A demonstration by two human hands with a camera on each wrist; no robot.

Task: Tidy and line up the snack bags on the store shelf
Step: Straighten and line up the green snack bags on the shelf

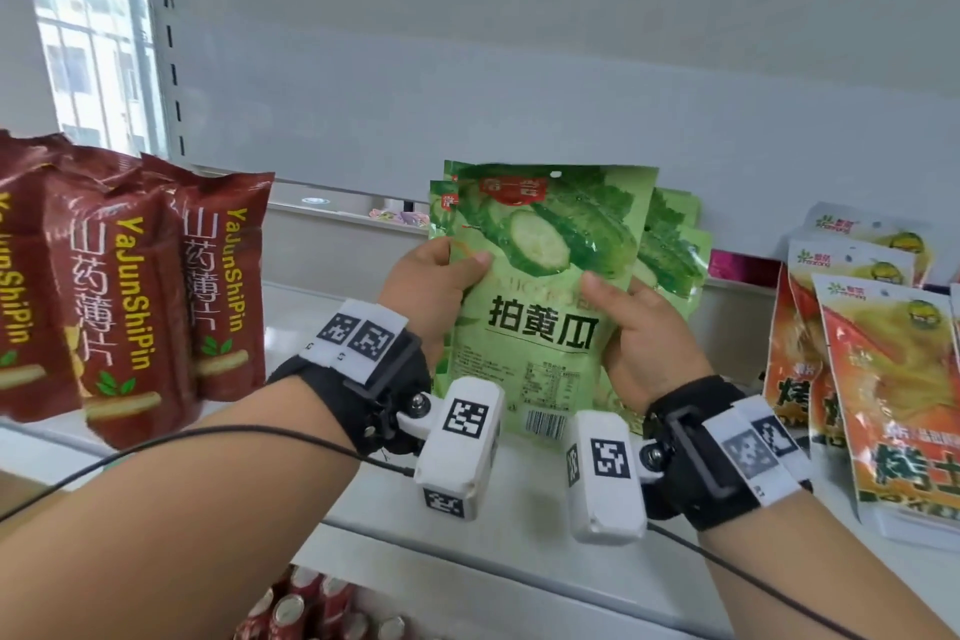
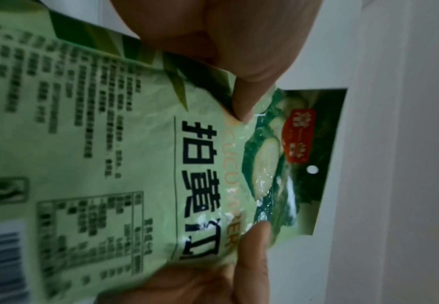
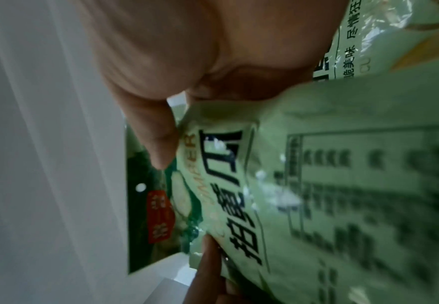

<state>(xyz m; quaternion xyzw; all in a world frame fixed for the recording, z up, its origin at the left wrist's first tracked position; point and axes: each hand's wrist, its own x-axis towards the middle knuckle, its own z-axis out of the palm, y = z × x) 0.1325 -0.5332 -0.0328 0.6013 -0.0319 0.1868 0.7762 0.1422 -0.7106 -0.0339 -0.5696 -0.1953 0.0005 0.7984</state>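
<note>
A green cucumber snack bag [image 1: 540, 307] stands upright at the middle of the white shelf [image 1: 519, 525], in front of more green bags [image 1: 672, 250] of the same kind. My left hand [image 1: 431, 286] grips the front bag's left edge, thumb on its face. My right hand [image 1: 639, 333] grips its right edge the same way. The left wrist view shows the same green bag [image 2: 135, 154] with my left thumb [image 2: 244, 102] pressed on its front. In the right wrist view my right thumb [image 3: 156, 144] lies on the green bag [image 3: 317, 185].
Several dark red bags [image 1: 130, 291] stand in a row on the left. Orange-and-white bags [image 1: 878, 369] lean on the right. A white back panel [image 1: 519, 68] rises behind the shelf. Red cans [image 1: 306, 608] sit on a lower shelf.
</note>
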